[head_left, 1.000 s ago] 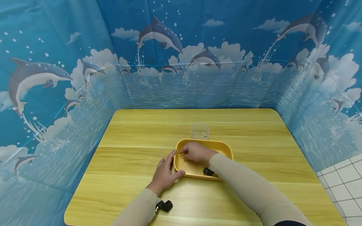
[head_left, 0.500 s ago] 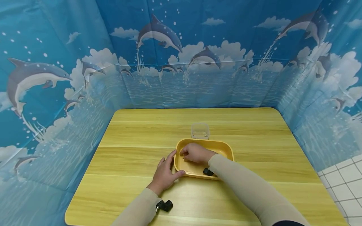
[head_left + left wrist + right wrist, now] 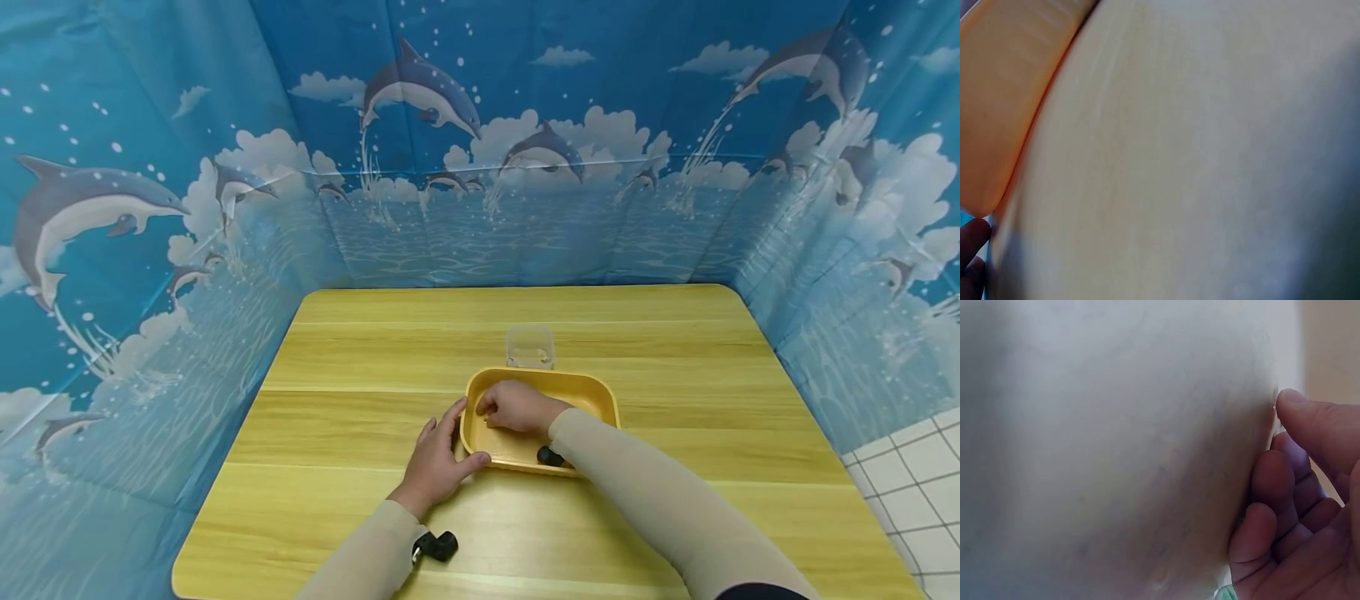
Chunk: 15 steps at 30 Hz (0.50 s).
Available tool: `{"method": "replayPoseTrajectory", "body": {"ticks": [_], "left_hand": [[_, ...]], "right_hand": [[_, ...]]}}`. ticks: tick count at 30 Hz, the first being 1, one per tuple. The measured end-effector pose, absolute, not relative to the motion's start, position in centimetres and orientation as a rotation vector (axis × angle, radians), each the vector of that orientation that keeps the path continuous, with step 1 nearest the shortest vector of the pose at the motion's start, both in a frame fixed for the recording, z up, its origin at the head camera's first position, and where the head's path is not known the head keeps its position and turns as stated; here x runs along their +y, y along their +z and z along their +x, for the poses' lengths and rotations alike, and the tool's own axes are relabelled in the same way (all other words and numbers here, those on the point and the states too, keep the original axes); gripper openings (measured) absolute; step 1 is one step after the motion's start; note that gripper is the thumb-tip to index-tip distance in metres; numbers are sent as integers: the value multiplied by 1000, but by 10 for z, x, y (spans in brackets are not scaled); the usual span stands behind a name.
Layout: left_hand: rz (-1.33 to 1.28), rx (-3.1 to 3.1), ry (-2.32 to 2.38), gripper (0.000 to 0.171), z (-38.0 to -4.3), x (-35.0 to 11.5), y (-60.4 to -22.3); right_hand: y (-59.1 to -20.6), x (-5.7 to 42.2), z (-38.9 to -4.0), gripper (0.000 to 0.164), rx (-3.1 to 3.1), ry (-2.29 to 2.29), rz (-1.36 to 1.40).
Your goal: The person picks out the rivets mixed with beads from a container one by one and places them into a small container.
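A yellow tray (image 3: 592, 385) stands on the wooden table. My left hand (image 3: 435, 471) rests against its left end, thumb on the near rim and spread fingers along the left side. In the left wrist view, fingertips (image 3: 975, 240) show beside the tray's outer wall (image 3: 1016, 100). My right hand (image 3: 521, 407) reaches inside the tray, its fingers bent and lowered to the floor near the left end. Something tiny lies by those fingertips, too small to identify. The right wrist view shows the thumb and fingertips (image 3: 1272, 478) close to the pale surface; whether they pinch anything is unclear.
A small clear container (image 3: 530, 348) with a few tiny pieces in it stands just behind the tray. Black wrist cameras stick out from both sleeves, the right one (image 3: 550, 456) inside the tray. A dolphin-print curtain (image 3: 480, 233) encloses the table's back and sides.
Both hands hold almost the same positions throughout. The right fingers shift only slightly over the tray floor, and the tray stays in place.
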<state>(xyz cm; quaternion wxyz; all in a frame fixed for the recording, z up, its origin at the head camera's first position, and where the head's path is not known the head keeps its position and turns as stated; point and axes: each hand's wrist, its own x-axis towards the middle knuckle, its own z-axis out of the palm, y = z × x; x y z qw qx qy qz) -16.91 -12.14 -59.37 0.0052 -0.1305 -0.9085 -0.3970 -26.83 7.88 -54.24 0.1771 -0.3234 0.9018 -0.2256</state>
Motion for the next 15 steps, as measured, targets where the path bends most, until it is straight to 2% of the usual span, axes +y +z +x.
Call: {"method": "replayPoseTrajectory", "body": {"ticks": [15], "left_hand": [[-416,-2835,-1252,96,-169,-122,-594]], "right_hand": [[-549,74,-270,9,2583,-634,-899]]}}
